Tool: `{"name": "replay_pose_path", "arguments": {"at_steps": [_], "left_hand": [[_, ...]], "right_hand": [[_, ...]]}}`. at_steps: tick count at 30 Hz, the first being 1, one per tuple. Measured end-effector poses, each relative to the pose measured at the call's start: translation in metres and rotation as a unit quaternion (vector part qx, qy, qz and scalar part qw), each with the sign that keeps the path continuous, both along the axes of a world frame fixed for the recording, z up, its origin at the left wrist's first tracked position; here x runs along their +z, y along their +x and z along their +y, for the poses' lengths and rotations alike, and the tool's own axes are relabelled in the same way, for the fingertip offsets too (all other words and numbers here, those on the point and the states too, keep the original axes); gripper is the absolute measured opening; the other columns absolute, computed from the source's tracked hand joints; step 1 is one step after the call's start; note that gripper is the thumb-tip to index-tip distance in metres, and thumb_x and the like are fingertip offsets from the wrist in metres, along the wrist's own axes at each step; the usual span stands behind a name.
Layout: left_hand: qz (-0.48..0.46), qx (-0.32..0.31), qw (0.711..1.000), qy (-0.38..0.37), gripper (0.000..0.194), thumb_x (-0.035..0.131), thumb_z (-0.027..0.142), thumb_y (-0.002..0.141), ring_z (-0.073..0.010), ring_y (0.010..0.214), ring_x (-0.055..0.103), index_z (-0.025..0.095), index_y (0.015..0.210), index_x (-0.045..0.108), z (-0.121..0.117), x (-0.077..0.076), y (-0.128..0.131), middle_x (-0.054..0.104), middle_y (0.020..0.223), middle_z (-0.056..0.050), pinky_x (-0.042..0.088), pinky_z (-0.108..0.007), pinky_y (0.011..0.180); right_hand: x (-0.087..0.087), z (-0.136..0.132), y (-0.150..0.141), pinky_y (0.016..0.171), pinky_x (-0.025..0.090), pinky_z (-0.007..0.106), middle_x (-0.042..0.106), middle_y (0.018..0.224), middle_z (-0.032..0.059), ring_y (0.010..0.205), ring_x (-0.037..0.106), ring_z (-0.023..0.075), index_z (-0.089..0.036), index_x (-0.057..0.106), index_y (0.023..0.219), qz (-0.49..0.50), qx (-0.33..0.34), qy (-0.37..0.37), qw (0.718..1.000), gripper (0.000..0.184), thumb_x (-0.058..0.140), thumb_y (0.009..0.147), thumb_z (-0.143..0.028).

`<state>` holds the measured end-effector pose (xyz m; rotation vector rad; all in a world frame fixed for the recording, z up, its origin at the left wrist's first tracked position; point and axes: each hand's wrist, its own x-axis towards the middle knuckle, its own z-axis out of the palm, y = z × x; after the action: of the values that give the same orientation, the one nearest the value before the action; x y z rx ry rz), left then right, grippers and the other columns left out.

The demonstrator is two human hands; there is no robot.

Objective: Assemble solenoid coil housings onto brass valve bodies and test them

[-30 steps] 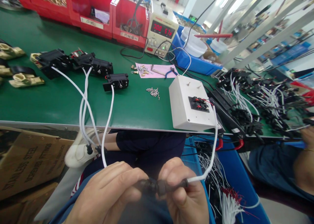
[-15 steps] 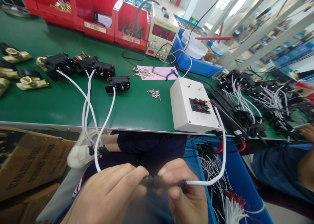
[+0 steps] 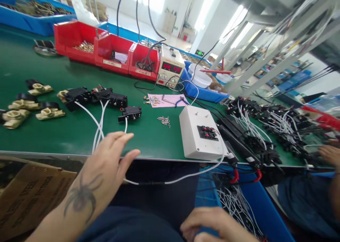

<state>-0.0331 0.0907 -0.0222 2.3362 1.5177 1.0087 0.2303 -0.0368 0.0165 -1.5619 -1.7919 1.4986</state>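
- Looking down through the head view, I see my left hand (image 3: 111, 160) raised at the near edge of the green tabletop (image 3: 39, 136), fingers spread wide and gripping nothing, palm down.
- My left fingertips (image 3: 127, 137) sit just beside the white leads (image 3: 98, 125) that drop over the near edge; I cannot tell whether they touch.
- My right hand (image 3: 215, 228) lies low at the bottom of the view, below the tabletop, fingers curled loosely; I cannot tell whether it holds anything.
- Joined white cable (image 3: 172, 180) hangs slack below the near edge, between my two hands, with its dark connector (image 3: 151, 182) roughly midway along the sag.
- That cable climbs rightward to the white test box (image 3: 193, 136), which stands at the near edge, right of centre.
- Black modules (image 3: 106, 97) with white leads lie left of centre; one smaller black module (image 3: 130, 113) sits nearer the middle.
- Brass fittings (image 3: 23, 107) cluster near the left edge.
- Loose screws (image 3: 164, 120) lie mid-table, with a pink sheet (image 3: 164, 100) behind them.
- Red bins (image 3: 106, 51) and a power supply (image 3: 171, 71) line the far edge.
- Another person's hand (image 3: 329, 153) rests at the right edge, beside a heap of black wired parts (image 3: 271, 125).
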Motion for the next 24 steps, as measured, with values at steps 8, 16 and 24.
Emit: {"name": "replay_pose_path", "arguments": {"at_steps": [8, 16, 24], "left_hand": [[0.064, 0.150, 0.971, -0.173, 0.056, 0.036, 0.048, 0.096, -0.0434, 0.094, 0.067, 0.011, 0.136, 0.051, 0.090, 0.009, 0.024, 0.065, 0.108, -0.022, 0.052, -0.056, 0.080], [-0.006, 0.078, 0.969, -0.234, 0.048, 0.051, 0.047, 0.088, -0.0254, 0.088, 0.068, 0.019, 0.127, 0.043, 0.093, -0.015, 0.013, 0.065, 0.115, -0.011, 0.051, -0.036, 0.082], [-0.035, 0.106, 0.961, -0.252, 0.066, 0.038, 0.061, 0.091, -0.0328, 0.103, 0.065, 0.015, 0.139, 0.037, 0.100, -0.021, 0.018, 0.065, 0.113, -0.016, 0.049, -0.044, 0.089]], "right_hand": [[0.026, 0.178, 0.078, 0.092, 0.051, 0.039, 0.075, 0.099, 0.0087, 0.096, 0.067, 0.0228, -0.017, 0.073, 0.093, -0.085, -0.365, 0.399, 0.837, 0.030, 0.061, 0.090, -0.044], [-0.011, 0.229, 0.091, 0.087, 0.054, 0.039, 0.070, 0.079, 0.0014, 0.081, 0.068, 0.0170, -0.014, 0.068, 0.081, -0.106, -0.280, 0.298, 0.906, 0.030, 0.059, 0.097, -0.037], [-0.009, 0.227, 0.090, 0.087, 0.052, 0.039, 0.069, 0.080, 0.0008, 0.082, 0.066, 0.0177, -0.014, 0.067, 0.080, -0.125, -0.265, 0.301, 0.908, 0.026, 0.062, 0.095, -0.035]]}}
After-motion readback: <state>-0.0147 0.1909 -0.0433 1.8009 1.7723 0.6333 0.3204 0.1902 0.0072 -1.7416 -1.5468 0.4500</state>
